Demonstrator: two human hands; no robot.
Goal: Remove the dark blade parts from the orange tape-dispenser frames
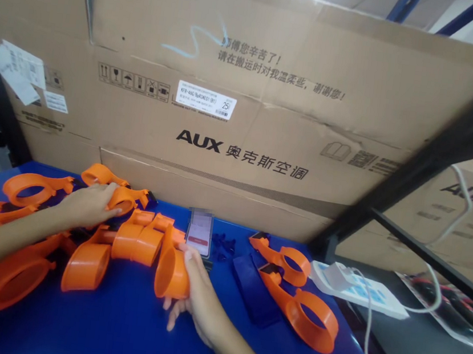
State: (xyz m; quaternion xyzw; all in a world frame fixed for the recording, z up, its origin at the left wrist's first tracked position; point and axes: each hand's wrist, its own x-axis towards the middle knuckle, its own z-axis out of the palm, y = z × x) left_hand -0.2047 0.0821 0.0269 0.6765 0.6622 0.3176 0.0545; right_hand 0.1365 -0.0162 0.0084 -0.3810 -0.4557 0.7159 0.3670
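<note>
My right hand (200,296) is closed on an orange plastic tape dispenser (170,275), with the thumb on its round ring and the other fingers curled beneath. My left hand (90,203) reaches over the pile and is closed on the ring of another orange tape dispenser (122,202). Between the hands, more orange dispensers (136,243) lie bunched together, and a single ring-shaped one (85,267) sits nearer to me. Under my left forearm rests a larger orange dispenser (8,281), partly hidden.
A phone (199,233) stands behind my right hand, beside small dark blue parts (223,246). Two orange dispensers (313,321) lie on the right near a white power strip (360,290) with cables. A large carton (246,126) walls off the back of the blue table (123,324).
</note>
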